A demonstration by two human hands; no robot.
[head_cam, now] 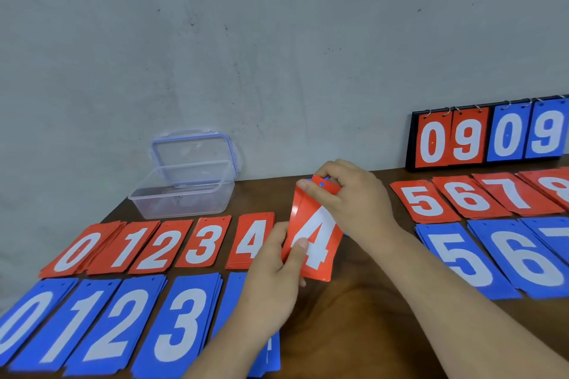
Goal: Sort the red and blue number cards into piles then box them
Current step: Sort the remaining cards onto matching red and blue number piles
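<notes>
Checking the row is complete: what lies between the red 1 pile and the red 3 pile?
The red 2 pile, seen in the head view.

A red 4 card [314,240] is held above the table [354,317] by both hands: the left hand [274,274] at its 7 o'clock edge, the right hand [354,194] at its 1 o'clock corner. Red piles [200,243] and blue piles [181,326] are laid at 9 o'clock, an open box [181,194] at 11, a scoreboard [489,135] at 2.
</notes>
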